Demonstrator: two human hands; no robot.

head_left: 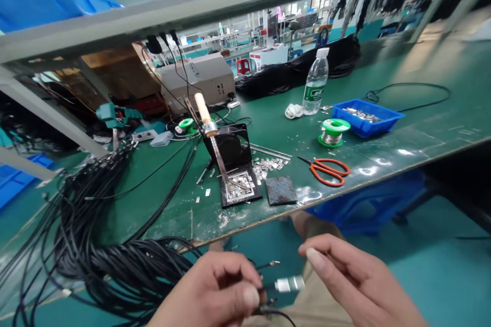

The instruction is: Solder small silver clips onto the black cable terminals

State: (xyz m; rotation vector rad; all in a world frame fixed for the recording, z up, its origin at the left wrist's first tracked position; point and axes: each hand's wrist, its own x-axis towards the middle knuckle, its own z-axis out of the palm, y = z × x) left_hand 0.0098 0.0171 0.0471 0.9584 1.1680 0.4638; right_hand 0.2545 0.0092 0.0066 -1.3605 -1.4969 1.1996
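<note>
Far left: black cable bundle [88,214] was draped across the desk [272,125]. Next, wooden-handled iron [201,108] was leaned in a black stand [229,145], its lower end set among silver bits; heat could not be told, so best treated as hot.

Left hand [199,286]: closed in a thumb-and-finger pinch on a black cable [270,288], over the lap, just in front of the desk. From that pinch the flat silver end [288,284] was pointed right, toward the other hand; detail was lost to blur. Other loose cable ends were seen near the pinch. For clean work, the grip was best set close behind the flat end, no twist put on it, loose ends cleared from its path.

Orange-handled scissors [327,169] and green spool [334,133] were set on the desk. Right hand [353,276]: thumb and forefinger were held narrow, tips apart from the flat end; whether anything thin was pinched could not be told. That end was best approached lightly, in line. Far right: blue tray [369,126], silver parts inside.
</note>
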